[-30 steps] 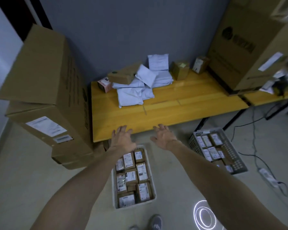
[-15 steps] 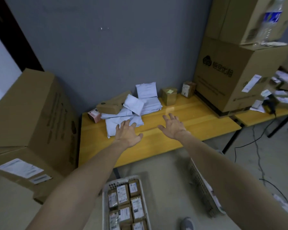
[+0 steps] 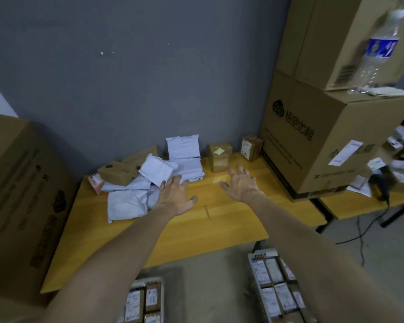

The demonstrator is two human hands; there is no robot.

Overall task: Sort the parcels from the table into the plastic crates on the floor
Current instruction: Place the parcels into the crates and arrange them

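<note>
At six o'clock in the view the left crate is cut off by the bottom edge. Only its far end shows, packed with brown labelled boxes whose print is too blurred to read. At five o'clock the right crate stands on the floor, also cut off below. The right forearm hides its near right part, and it holds rows of labelled packets.

Both bare forearms lie stretched out over the yellow table. The left hand is palm down, fingers straight and spread, holding nothing. The right hand is likewise splayed and empty. Whether either palm touches the wood cannot be told.

The pile of white mailers lies from nine to eleven o'clock of the left hand. The fingertips overlap the pile's edge, but contact is unclear. At ten o'clock of that hand a flat brown box rests on the pile. A pink box past it is partly hidden behind the mailers. An upright white mailer stands at twelve o'clock against the grey wall.

The taped brown box sits at eleven o'clock of the right hand, just beyond its fingertips and apart from them. A small labelled box stands at twelve o'clock, beside the big carton. At nine o'clock in the view a blurred carton runs off the left edge.
</note>
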